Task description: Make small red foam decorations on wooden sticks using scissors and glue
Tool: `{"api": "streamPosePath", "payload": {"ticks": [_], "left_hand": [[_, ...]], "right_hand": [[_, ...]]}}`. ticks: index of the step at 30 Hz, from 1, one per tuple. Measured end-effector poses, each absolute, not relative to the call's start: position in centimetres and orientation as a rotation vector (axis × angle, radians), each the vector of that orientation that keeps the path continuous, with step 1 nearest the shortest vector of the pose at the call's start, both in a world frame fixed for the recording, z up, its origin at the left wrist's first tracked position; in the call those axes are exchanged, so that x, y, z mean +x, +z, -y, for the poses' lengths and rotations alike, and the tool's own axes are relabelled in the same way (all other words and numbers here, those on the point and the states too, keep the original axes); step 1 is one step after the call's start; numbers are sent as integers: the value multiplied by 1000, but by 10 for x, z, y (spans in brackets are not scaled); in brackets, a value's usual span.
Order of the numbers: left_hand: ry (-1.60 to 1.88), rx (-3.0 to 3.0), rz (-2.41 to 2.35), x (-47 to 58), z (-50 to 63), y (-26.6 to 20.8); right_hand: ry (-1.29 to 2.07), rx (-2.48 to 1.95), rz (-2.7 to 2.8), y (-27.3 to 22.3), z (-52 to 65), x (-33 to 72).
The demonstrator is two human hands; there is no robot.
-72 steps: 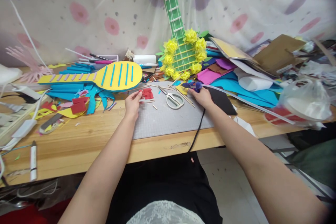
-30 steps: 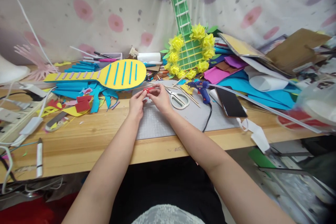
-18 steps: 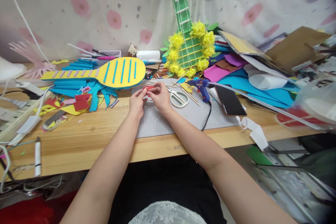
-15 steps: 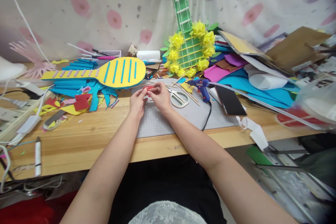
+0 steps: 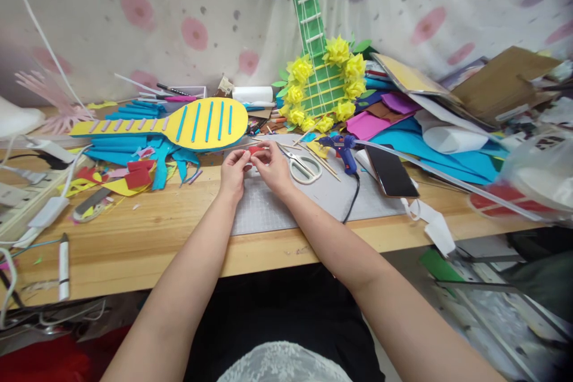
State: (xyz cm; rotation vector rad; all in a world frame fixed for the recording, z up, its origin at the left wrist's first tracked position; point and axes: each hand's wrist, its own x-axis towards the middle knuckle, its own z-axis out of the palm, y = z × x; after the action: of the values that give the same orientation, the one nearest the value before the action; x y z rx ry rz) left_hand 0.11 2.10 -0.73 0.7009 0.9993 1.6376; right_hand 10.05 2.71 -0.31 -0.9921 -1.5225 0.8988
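Observation:
Between my fingertips is a small piece of red paper [image 5: 255, 150], mostly covered by the fingers. My left hand [image 5: 233, 174] pinches near its left side, thumb and forefinger together. My right hand [image 5: 272, 167] is closed round the other side of it. Both hands are just above a grey cutting mat [image 5: 264, 215]. Scissors with pale handles [image 5: 305, 168] lie right of my right hand, beside thin wooden sticks [image 5: 326, 165]. Further right is a blue glue gun [image 5: 344, 150] with a black cord. Left of the hands lies a yellow guitar-shaped cutout [image 5: 203, 125] with blue strips.
A green paper guitar [image 5: 323, 86] with yellow flowers leans on the back curtain. At right are a phone [image 5: 393, 172], coloured sheets [image 5: 452, 152] and a clear plastic tub [image 5: 537, 179]. Paper scraps [image 5: 136, 174], a power strip [image 5: 27, 206] and a crayon-like white stick [image 5: 64, 268] lie at left.
My fingers have shifted on the red paper, which shows less now. The hands stay in nearly the same spot above the mat.

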Motion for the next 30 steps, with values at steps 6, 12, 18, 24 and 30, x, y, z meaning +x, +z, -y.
{"api": "streamPosePath", "payload": {"ticks": [6, 12, 18, 24, 30], "left_hand": [[1639, 758, -1073, 1, -20, -8], [1615, 793, -1136, 2, -20, -8], [1634, 815, -1093, 1, -19, -8], [1632, 735, -1110, -2, -21, -7], [1606, 729, -1147, -3, -20, -7]], "right_hand": [[927, -964, 1477, -3, -29, 102], [875, -999, 1509, -1, -27, 104], [875, -958, 1549, -2, -27, 105], [901, -877, 1644, -3, -27, 105], [984, -838, 1635, -7, -29, 105]]}}
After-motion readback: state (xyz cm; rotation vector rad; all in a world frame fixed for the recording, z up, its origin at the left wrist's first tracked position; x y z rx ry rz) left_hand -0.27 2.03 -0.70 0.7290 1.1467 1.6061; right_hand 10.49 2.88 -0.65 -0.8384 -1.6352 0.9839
